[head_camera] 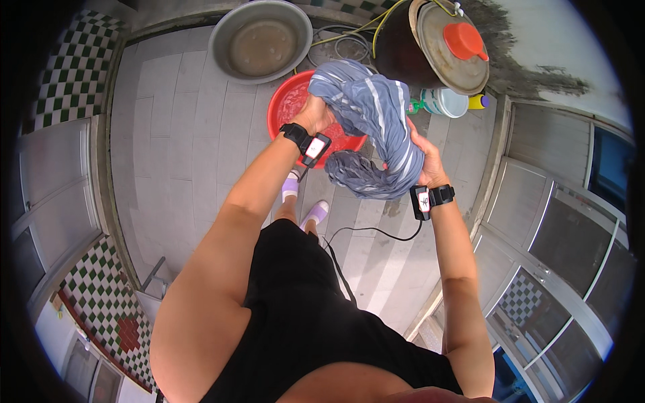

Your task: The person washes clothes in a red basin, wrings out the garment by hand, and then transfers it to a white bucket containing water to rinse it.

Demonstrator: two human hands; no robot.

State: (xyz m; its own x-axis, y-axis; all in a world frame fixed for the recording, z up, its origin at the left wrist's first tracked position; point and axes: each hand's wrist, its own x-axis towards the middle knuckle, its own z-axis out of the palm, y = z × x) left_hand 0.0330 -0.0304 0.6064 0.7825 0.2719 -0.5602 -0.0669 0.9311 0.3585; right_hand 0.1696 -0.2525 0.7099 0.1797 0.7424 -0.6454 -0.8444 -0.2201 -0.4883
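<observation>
A blue-grey cloth with white stripes (373, 101), bunched and twisted, hangs in a loop between my two hands. My left hand (317, 116) grips its upper left end, over a red plastic basin (274, 113). At the cloth's right side, my right hand (428, 158) holds a thick fold, with the fingers partly hidden behind it. One darker end (352, 171) curls back below, in front of the basin's near rim. Water with some froth (292, 103) shows inside the basin, and the cloth covers much of it.
A large grey tub (217, 55) with cloudy water stands at the back left. Behind right is a dark vat (403, 50) with a lid and a red dipper (463, 40). A white bucket (451, 103), a yellow bottle (477, 102) and a coiled hose (352, 48) lie near it.
</observation>
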